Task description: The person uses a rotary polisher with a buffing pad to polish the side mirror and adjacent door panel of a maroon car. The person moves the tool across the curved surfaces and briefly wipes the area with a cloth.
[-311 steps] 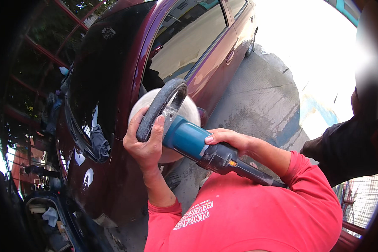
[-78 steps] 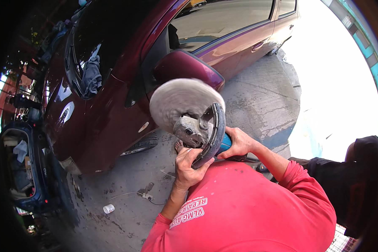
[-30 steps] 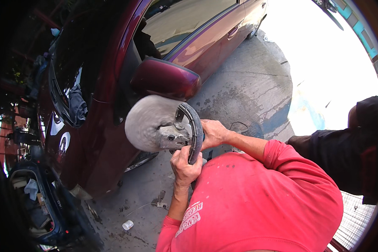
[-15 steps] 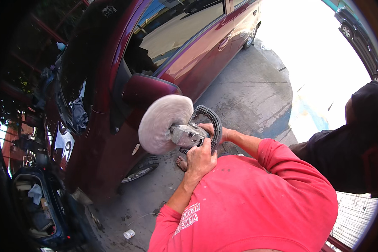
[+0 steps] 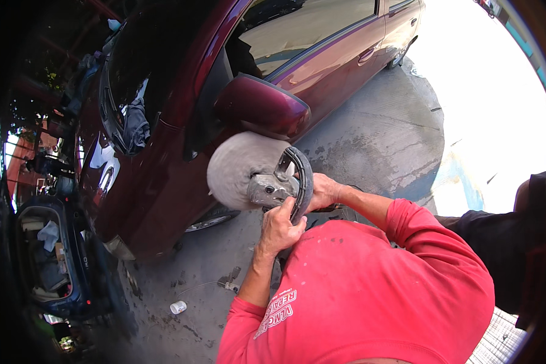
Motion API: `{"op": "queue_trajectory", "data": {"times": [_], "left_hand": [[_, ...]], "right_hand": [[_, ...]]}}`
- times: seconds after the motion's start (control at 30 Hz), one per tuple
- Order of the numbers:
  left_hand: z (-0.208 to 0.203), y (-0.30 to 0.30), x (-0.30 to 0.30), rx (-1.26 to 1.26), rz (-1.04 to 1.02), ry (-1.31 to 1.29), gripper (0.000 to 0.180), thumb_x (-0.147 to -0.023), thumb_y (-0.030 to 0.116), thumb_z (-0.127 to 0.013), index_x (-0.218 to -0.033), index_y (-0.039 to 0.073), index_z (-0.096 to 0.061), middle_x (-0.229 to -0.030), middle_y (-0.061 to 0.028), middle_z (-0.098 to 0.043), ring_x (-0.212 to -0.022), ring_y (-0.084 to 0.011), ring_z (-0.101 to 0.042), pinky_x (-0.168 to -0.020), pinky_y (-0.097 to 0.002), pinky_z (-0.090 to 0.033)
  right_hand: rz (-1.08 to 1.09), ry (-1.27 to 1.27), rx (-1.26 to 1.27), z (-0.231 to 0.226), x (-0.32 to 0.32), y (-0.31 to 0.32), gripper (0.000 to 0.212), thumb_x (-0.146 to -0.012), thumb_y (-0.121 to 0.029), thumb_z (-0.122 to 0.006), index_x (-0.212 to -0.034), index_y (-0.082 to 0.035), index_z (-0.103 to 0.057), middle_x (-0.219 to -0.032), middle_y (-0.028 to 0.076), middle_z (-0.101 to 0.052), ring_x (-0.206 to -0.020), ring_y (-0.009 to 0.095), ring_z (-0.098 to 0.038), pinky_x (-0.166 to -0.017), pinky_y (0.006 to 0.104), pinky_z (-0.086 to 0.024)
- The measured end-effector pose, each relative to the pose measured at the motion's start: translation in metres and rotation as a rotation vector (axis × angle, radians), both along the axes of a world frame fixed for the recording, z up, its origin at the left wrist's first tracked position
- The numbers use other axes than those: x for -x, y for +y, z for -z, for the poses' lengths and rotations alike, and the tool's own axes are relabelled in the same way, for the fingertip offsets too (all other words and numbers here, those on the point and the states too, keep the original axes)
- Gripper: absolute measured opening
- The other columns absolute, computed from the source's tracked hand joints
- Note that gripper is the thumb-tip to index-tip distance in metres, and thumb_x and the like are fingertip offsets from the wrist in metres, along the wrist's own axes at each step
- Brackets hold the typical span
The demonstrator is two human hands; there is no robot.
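A power polisher point(image 5: 267, 189) with a round, off-white fluffy pad point(image 5: 236, 167) is in both my hands, in front of the dark red car point(image 5: 164, 182). My left hand point(image 5: 279, 229) is closed around the near end of its black loop handle point(image 5: 303, 182). Behind that handle, my right hand point(image 5: 325, 192) grips the polisher's body, which is partly hidden. The pad faces the car's side just below the side mirror point(image 5: 261, 106), its surface smeared as if spinning. Whether it touches the paint I cannot tell.
A front wheel point(image 5: 212, 218) shows below the pad. On the concrete floor lie a white cup-like container point(image 5: 178, 307) and a thin cord point(image 5: 200, 286). Dark cloth point(image 5: 136, 124) rests by the windshield. Another car with its rear open point(image 5: 48, 255) stands at left; a dark-clothed person point(image 5: 497, 242) is at right.
The view has shifted, so the car appears farther right. Against the car, the polisher's pad has moved left and away from the mirror. Both hands keep hold of the polisher.
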State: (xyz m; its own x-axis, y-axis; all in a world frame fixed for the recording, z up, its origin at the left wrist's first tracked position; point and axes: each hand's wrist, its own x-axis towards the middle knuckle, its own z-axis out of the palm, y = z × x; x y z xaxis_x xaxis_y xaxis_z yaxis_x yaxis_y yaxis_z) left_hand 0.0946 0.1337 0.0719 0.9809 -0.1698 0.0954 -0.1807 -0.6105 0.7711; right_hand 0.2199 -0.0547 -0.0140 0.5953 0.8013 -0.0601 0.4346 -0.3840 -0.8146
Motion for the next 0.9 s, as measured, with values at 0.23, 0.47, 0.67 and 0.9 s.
{"op": "queue_trajectory", "data": {"times": [0.23, 0.47, 0.67, 0.9], "left_hand": [[-0.046, 0.081, -0.022, -0.055, 0.029, 0.008, 0.033, -0.083, 0.009, -0.082, -0.110, 0.000, -0.064, -0.085, -0.0204, -0.072, -0.079, -0.0420, -0.075, -0.070, -0.0454, -0.056], [-0.084, 0.034, -0.013, 0.077, 0.135, 0.090, 0.031, -0.080, 0.004, -0.081, -0.108, 0.000, -0.067, -0.084, -0.0139, -0.069, -0.072, -0.0252, -0.071, -0.069, -0.0376, -0.055], [-0.107, 0.034, -0.016, 0.262, 0.062, 0.131, 0.031, -0.076, 0.003, -0.083, -0.103, -0.001, -0.069, -0.075, -0.0073, -0.070, -0.064, -0.0135, -0.066, -0.063, -0.0309, -0.052], [-0.173, 0.121, -0.061, 0.294, -0.059, 0.233, 0.029, -0.072, 0.000, -0.081, -0.099, -0.002, -0.071, -0.068, 0.0003, -0.064, -0.057, -0.0057, -0.057, -0.056, -0.0243, -0.043]], "right_hand": [[0.145, 0.020, -0.118, -0.018, -0.005, 0.084, 0.099, -0.066, -0.055, -0.093, -0.140, -0.002, -0.053, -0.114, 0.027, -0.072, -0.109, 0.048, -0.070, -0.095, 0.0538, -0.055], [0.121, 0.104, -0.059, -0.077, 0.018, 0.009, 0.103, -0.068, -0.055, -0.094, -0.145, -0.002, -0.052, -0.116, 0.029, -0.073, -0.108, 0.049, -0.070, -0.095, 0.0535, -0.055], [-0.062, 0.512, -0.069, -0.093, 0.000, -0.035, 0.105, -0.070, -0.052, -0.097, -0.149, 0.002, -0.053, -0.124, 0.025, -0.074, -0.115, 0.037, -0.073, -0.102, 0.0466, -0.056], [-0.060, 0.611, -0.251, -0.126, -0.017, 0.051, 0.107, -0.077, -0.051, -0.095, -0.155, 0.005, -0.047, -0.132, 0.023, -0.069, -0.120, 0.032, -0.070, -0.105, 0.0426, -0.056]]}}
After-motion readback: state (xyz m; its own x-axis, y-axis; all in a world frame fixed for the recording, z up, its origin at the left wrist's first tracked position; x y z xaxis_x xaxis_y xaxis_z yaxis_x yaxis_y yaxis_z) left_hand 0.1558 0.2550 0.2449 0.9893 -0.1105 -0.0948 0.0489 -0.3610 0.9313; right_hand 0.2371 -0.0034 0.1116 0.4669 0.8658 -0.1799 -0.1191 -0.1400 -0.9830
